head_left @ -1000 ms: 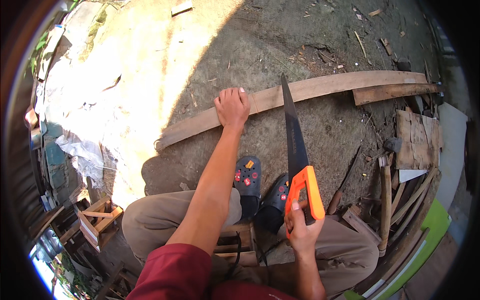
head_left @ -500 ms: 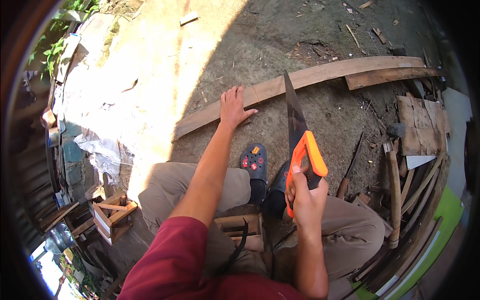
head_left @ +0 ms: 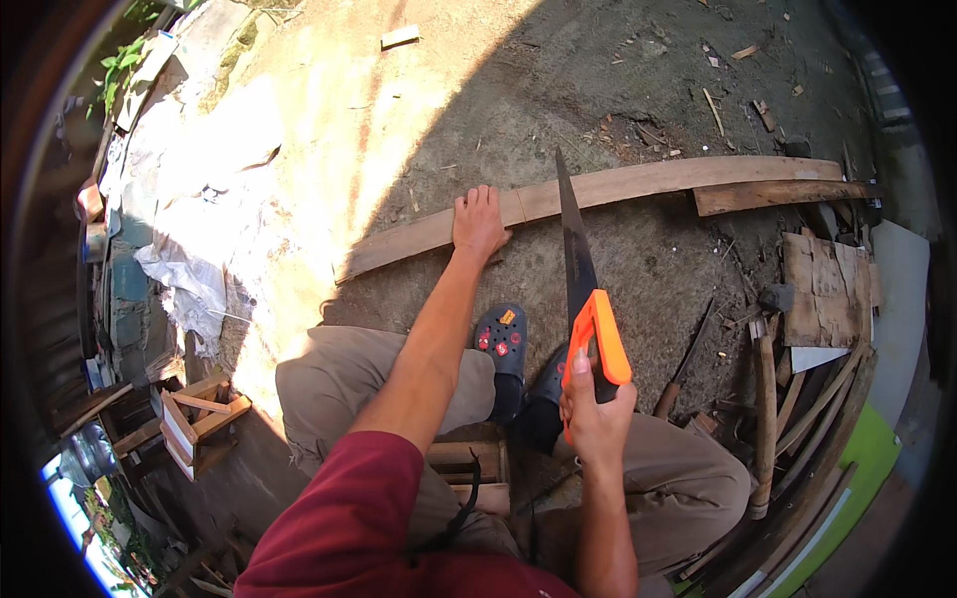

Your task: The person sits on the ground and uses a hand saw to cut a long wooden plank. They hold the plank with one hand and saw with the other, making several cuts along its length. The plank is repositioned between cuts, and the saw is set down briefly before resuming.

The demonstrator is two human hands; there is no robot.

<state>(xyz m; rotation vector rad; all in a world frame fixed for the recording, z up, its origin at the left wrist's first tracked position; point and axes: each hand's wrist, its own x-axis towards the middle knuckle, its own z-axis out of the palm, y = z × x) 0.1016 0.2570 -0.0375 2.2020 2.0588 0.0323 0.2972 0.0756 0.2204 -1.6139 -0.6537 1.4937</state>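
A long wooden plank lies across the dirt ground in front of me. My left hand presses flat on it, fingers spread, near its left part. My right hand grips the orange handle of a hand saw, whose dark blade points up and away, its tip over the plank just right of my left hand. I sit with knees bent in tan trousers, and my dark clogs rest on the ground between my arms.
A shorter board overlaps the plank's right end. Scrap boards, a hammer and a plywood piece pile up at the right. A small wooden stool frame stands at the left, with white sheeting beyond it.
My right hand has raised the saw and brought its blade closer to the plank beside my left hand. My left hand stays on the plank. The view shifted slightly.
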